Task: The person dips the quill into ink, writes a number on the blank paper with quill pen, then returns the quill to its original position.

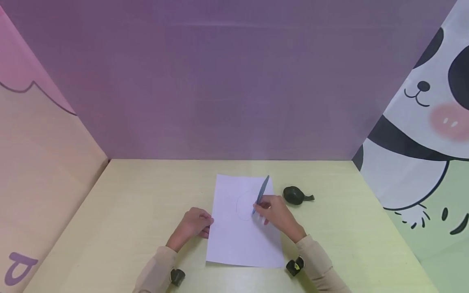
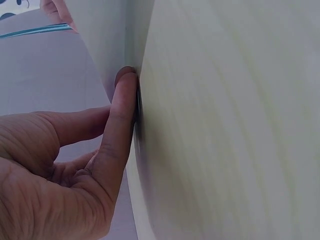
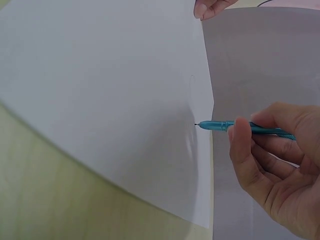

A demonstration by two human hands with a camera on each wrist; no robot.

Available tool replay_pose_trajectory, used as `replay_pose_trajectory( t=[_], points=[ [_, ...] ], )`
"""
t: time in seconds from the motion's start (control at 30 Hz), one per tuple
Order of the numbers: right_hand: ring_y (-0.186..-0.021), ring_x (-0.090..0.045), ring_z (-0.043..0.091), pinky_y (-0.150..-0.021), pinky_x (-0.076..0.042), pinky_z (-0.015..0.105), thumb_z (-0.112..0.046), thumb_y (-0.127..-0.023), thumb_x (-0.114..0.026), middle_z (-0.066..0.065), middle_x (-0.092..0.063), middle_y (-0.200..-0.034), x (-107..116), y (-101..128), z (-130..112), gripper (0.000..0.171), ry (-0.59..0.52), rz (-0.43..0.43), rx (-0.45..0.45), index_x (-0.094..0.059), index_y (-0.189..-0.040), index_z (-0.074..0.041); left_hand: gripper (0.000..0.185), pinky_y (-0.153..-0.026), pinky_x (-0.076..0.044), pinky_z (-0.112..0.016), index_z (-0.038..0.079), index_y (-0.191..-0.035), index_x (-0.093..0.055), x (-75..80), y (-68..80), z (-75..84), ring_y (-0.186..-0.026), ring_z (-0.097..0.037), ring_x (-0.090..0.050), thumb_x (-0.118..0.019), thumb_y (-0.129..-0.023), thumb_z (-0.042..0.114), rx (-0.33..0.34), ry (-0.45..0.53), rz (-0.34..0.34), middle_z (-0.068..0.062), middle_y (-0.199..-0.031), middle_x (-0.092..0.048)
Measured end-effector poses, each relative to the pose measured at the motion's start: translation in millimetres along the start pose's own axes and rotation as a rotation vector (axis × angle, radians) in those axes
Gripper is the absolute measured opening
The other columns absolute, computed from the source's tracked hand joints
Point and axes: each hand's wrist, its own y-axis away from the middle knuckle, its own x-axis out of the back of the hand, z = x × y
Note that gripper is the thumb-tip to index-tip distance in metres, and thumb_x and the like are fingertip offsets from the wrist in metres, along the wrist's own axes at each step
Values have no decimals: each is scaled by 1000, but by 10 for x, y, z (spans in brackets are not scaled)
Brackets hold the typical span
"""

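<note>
A white sheet of paper (image 1: 242, 244) lies on the table with a thin, faint rounded outline (image 1: 237, 207) drawn on its upper half. My right hand (image 1: 275, 211) holds a teal pen (image 1: 262, 190) between thumb and fingers, tilted with its upper end away from me. In the right wrist view, the tip of the pen (image 3: 214, 125) meets the paper (image 3: 100, 100) at the drawn line. At the paper's left edge, my left hand (image 1: 194, 224) pinches the sheet with thumb and fingertips. The left wrist view shows the left hand (image 2: 65, 170) low beside the tabletop.
To the right of the paper lies a dark, glossy, rounded object (image 1: 293, 195) with a short stem pointing right. The pale wooden table (image 1: 128, 195) meets a purple back panel (image 1: 234, 89). A panda-printed panel (image 1: 410, 175) stands on the right, a pink and beige one (image 1: 44, 162) on the left.
</note>
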Motion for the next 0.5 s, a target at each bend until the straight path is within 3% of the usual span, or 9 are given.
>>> replay_pose_trajectory(
  t=[0.5],
  points=[
    [-47, -64, 14, -47, -55, 25, -8, -99, -68, 14, -72, -77, -25, -48, 30, 14, 6, 43, 6, -75, -101, 4, 14, -61, -67, -34, -15, -106, -68, 9, 10, 16, -61, -17, -68, -64, -97, -5, -3, 8, -7, -14, -77, -70]
  ],
)
